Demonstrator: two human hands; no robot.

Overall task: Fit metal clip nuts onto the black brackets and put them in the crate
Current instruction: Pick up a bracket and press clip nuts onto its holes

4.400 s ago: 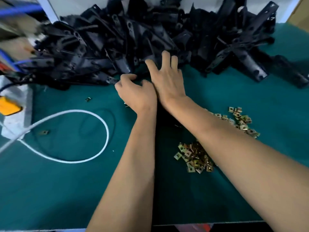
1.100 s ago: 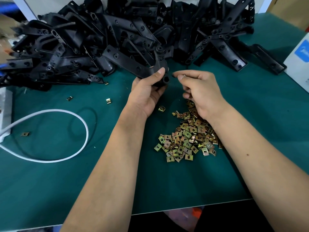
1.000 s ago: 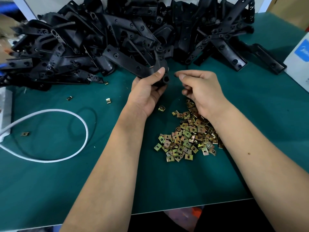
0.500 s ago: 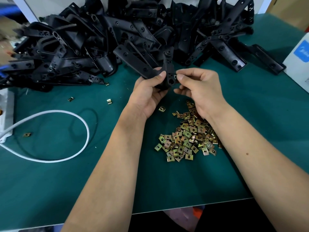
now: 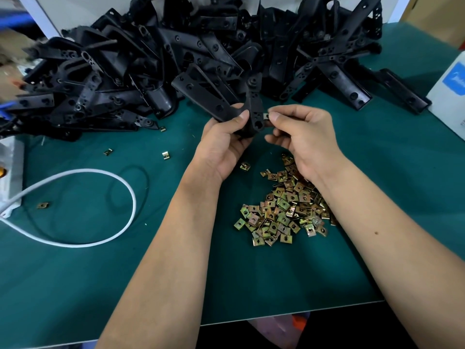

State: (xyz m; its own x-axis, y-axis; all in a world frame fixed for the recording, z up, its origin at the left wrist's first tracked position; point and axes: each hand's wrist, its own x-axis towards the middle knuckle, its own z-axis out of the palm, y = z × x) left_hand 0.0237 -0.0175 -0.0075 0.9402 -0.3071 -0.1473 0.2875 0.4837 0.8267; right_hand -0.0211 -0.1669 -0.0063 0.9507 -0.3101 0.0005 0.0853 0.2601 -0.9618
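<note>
Since the frame half a second back, the right hand (image 5: 305, 137) has closed in — its thumb and forefinger now pinch a clip nut (image 5: 265, 116) right against the edge of the black bracket (image 5: 226, 102). The left hand (image 5: 224, 144) keeps its grip curled round that bracket, held above the green bench (image 5: 75, 285). The pile of clip nuts (image 5: 284, 210) and the heap of brackets (image 5: 176, 54) lie unchanged.

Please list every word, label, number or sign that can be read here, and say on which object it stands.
No text can be read.
White box at the right edge: a blue label with a pale mark, too blurred and cut off to read.
Black brackets, clip nuts: no markings visible.
</note>
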